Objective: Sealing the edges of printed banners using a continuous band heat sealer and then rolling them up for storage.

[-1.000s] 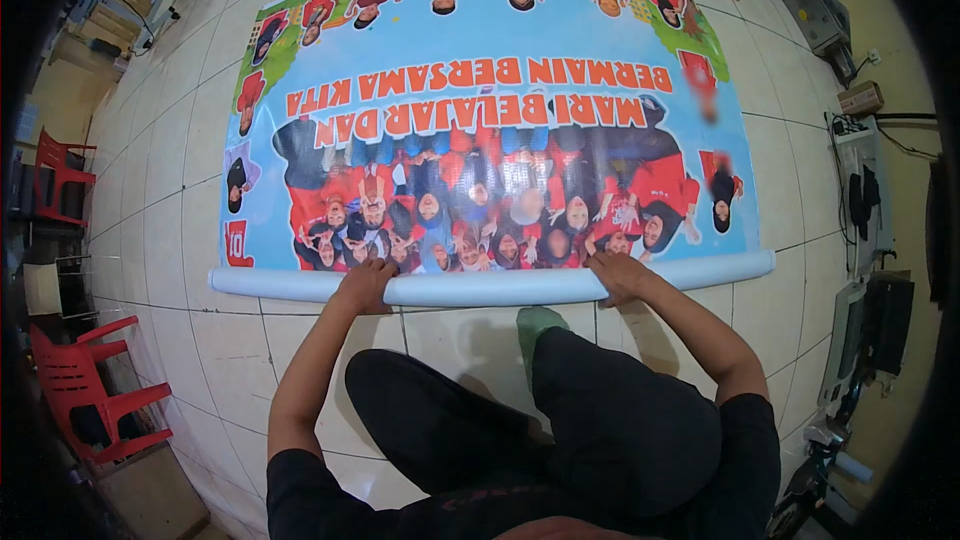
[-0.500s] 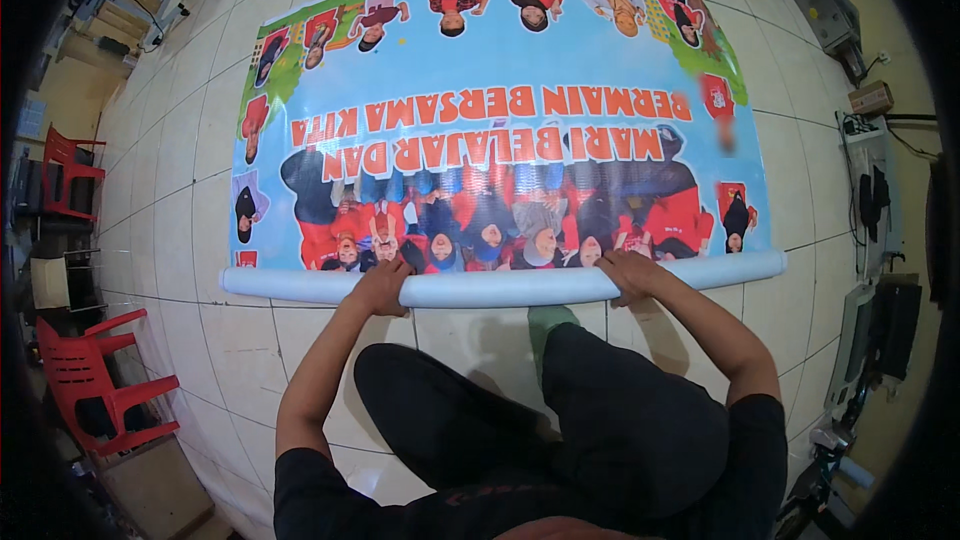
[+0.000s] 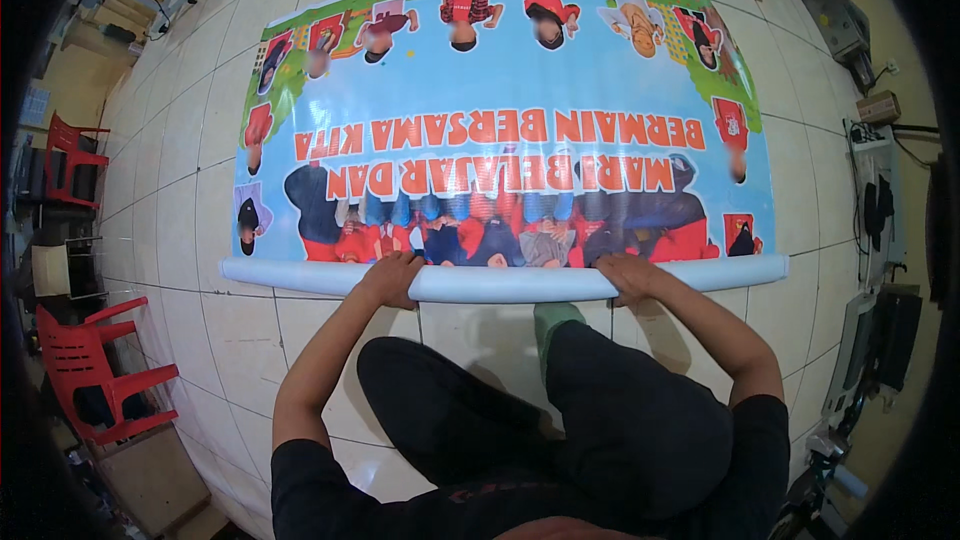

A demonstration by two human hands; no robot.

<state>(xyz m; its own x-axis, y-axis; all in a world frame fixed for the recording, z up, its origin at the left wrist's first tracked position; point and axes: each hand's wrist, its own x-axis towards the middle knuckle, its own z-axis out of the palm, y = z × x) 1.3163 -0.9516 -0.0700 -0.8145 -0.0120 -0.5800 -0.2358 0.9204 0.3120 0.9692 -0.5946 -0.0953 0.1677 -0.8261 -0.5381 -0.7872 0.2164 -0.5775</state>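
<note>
A large printed banner (image 3: pixel 430 80) lies face up on the floor, its lettering and pictures upside down to me. Light blue with a green far border, it carries photos of people and orange letters. Its near end is wound into a long, pale banner roll (image 3: pixel 510 286) lying crosswise before me. My left hand (image 3: pixel 393 280) is closed over the roll left of its middle, fingers on the far side. My right hand (image 3: pixel 628 278) grips it likewise, right of the middle. The roll hides the banner's near end.
I am low on the tiled floor (image 3: pixel 240 340), knees bent, with a green-socked foot (image 3: pixel 557 318) just behind the roll. Red plastic chairs (image 3: pixel 105 370) stand at the left. Along the right wall are machine parts (image 3: pixel 825 10) and a small cardboard box (image 3: pixel 879 107).
The flat part of the banner has got shorter as more is wound onto the roll. Its far edge and pictures sit closer to me. Both hands keep their hold on the roll.
</note>
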